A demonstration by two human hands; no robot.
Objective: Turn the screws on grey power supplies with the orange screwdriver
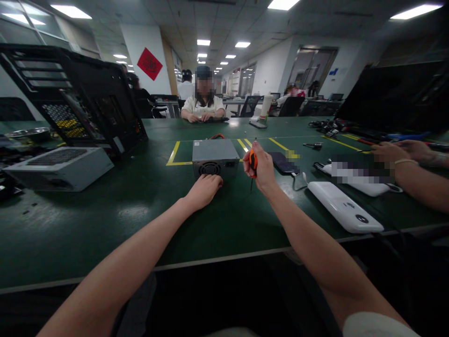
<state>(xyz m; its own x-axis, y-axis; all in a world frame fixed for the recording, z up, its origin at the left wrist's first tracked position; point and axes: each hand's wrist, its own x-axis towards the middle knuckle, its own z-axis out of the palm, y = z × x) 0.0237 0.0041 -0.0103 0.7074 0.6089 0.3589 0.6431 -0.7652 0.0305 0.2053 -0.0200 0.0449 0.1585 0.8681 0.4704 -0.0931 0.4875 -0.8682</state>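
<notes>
Head view: left hand (205, 191) curls against the front of the metal box (214, 150) on the surface (224, 227), grip unclear; right of the box, right hand (264, 167) clasps a screwdriver (253, 161). Steadying seems in hand; tool use would call for bringing the tip boxward.

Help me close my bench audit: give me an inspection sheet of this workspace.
Surface: green table, yellow tape marks
Job's things: grey power supply, fan grille facing the wearer; orange screwdriver, shaft down
Clutter: second metal box and black computer case, left; white devices and dark phone, right
Hands: left hand at the power supply's front; right hand gripping the screwdriver
Cables: thin cable by the phone; dark tangle farther back
Surroundings: person seated opposite; another person's hand, right
</notes>
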